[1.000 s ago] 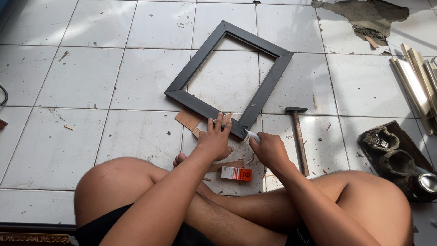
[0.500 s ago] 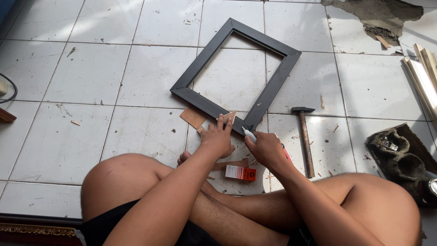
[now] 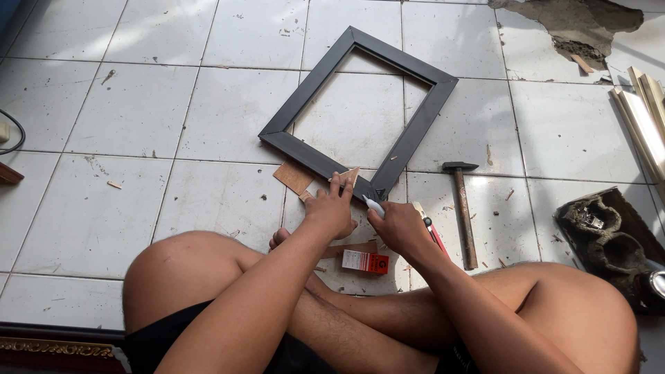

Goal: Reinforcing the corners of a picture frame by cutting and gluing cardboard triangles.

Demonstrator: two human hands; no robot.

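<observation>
A black rectangular picture frame [image 3: 409, 142] lies tilted on the white tiled floor. My left hand [image 3: 331, 208] presses a small triangular wood piece [image 3: 349, 176] against the frame's near corner. My right hand [image 3: 396, 225] holds a small white glue tube [image 3: 374, 205] with its tip at that same corner. I sit cross-legged, knees to either side.
A hammer [image 3: 463, 208] lies right of my hands. A small red and white box [image 3: 364, 261] sits by my foot, a cardboard scrap [image 3: 294, 176] by the frame. Wood mouldings [image 3: 644, 118] lie far right, a dark tray of clutter [image 3: 609, 239] near my right knee. A pen-like tool [image 3: 431, 232] lies beside my right hand.
The view has shifted slightly. Both hands stay at the frame's near corner, the left still on the wood piece and the right still holding the glue tube.
</observation>
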